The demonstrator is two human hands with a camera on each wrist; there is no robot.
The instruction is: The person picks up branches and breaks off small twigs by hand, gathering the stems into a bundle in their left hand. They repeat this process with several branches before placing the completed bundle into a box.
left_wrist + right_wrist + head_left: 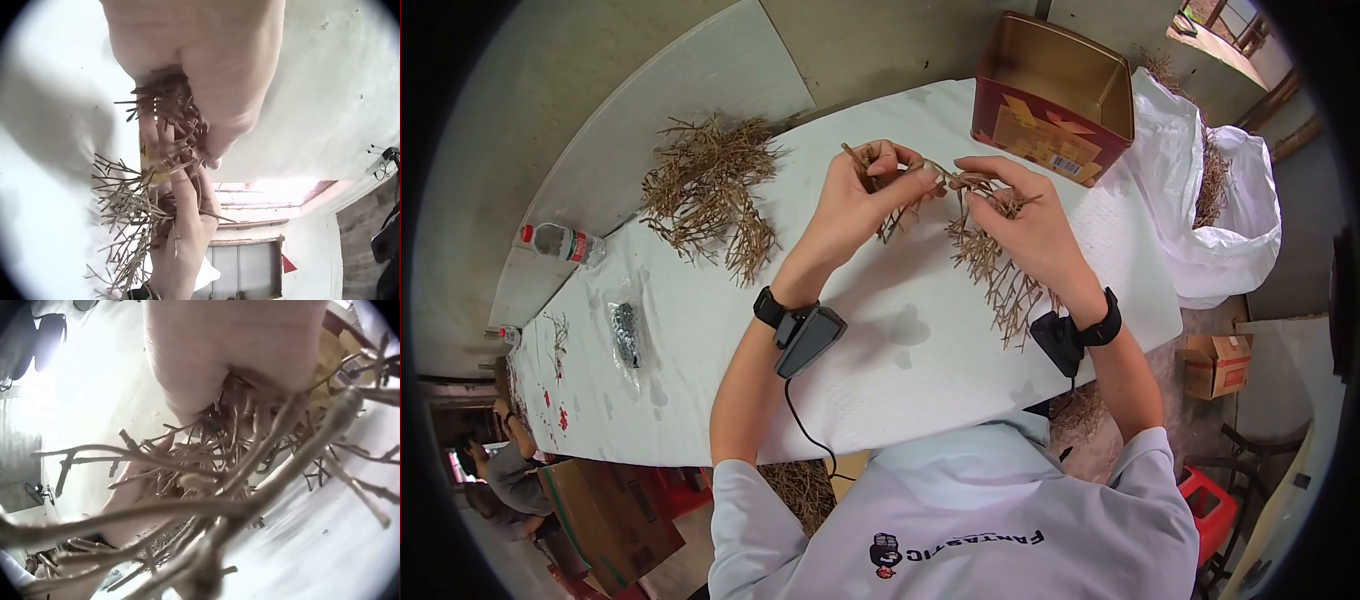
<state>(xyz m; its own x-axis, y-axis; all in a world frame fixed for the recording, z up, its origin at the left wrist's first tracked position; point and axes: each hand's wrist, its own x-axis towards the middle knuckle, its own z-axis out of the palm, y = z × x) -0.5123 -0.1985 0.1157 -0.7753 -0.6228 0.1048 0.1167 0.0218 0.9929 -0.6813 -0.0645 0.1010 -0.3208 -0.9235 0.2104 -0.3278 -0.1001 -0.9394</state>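
Note:
Both hands meet over the white-covered table, fingertips close together. My left hand (855,200) grips brown dried twigs (165,100), with a thicker stem end poking out above its fingers. A larger branching bunch of twigs (1000,285) hangs below my right hand (1040,225), which pinches it between thumb and fingers. Between the two hands a stem spans the short gap. In the right wrist view, forked twigs (250,500) fill the foreground and partly hide the left hand (128,494) behind them. Palms and inner fingers are mostly hidden.
A heap of twigs (710,190) lies at the back left of the table (880,380). Behind the right hand stands a red tin box (1050,130), beside a white sack (1240,250) holding twigs. To the left are a plastic bottle (565,243) and a clear bag (625,330).

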